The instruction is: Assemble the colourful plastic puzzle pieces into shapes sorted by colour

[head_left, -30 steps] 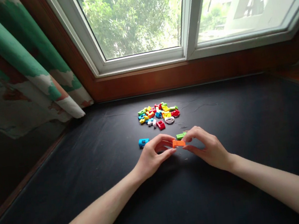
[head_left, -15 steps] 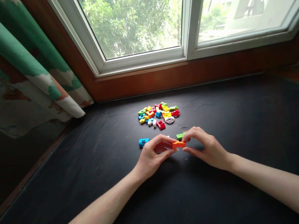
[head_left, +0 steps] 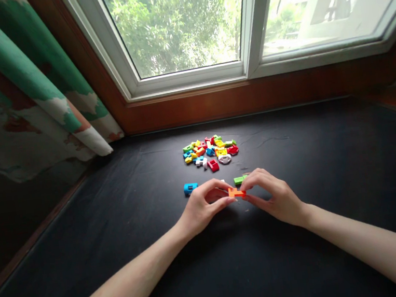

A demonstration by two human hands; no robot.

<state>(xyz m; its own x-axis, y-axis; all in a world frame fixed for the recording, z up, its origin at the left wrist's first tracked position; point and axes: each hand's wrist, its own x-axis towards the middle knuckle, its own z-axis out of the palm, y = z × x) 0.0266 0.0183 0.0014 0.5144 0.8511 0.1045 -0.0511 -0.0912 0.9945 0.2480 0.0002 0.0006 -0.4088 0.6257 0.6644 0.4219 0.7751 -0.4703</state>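
A small orange plastic brick (head_left: 236, 192) sits between my hands, its notched edge facing away from me. My left hand (head_left: 205, 206) pinches its left end with thumb and fingertips, and my right hand (head_left: 275, 196) pinches its right end. Just behind it lies a green brick (head_left: 239, 180), close to my right fingers. A blue brick (head_left: 190, 188) rests beyond my left hand. Further forward is a heap of several red, yellow, white, blue and green bricks (head_left: 210, 152), which neither hand touches.
The bricks and my hands are on a black cloth-covered sill (head_left: 331, 160). Behind it runs a brown wooden window frame (head_left: 249, 98) with a white-framed window (head_left: 178, 24). A green and white curtain (head_left: 17, 79) hangs at the left.
The orange brick has turned between my fingertips, and its notched edge now shows. My hands have barely shifted. The other bricks stay in place.
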